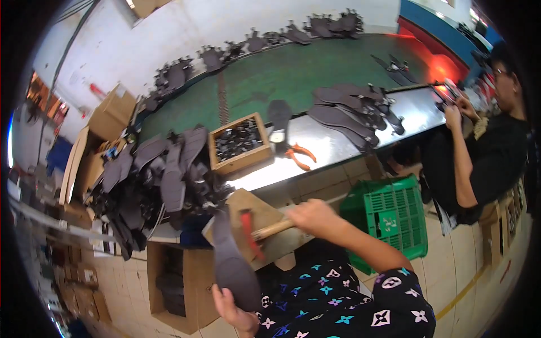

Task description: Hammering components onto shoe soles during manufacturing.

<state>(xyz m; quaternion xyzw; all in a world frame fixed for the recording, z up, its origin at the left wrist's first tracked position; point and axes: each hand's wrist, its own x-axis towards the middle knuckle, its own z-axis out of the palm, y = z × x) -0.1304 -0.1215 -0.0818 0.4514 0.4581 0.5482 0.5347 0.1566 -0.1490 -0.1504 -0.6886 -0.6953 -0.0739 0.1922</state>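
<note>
My left hand (232, 308) is wrapped round the wide end of a dark grey shoe sole (233, 256), which stretches away from me with its narrow end near a cardboard-coloured board (248, 198). In my right hand (313, 217) is the wooden handle of a hammer (248, 234). Its red head hangs just right of the sole, over the board; whether it touches either one I cannot tell. Beyond, on the shiny metal table edge, lie orange-handled pliers (301, 156) beside a single sole (279, 121).
A wooden box (239, 145) of small dark parts stands by piled soles (177, 163). More soles (344, 112) lie right, others line the green belt (282, 67). A green crate (389, 217) and cardboard box (189, 287) flank me. A co-worker (479, 146) sits at right.
</note>
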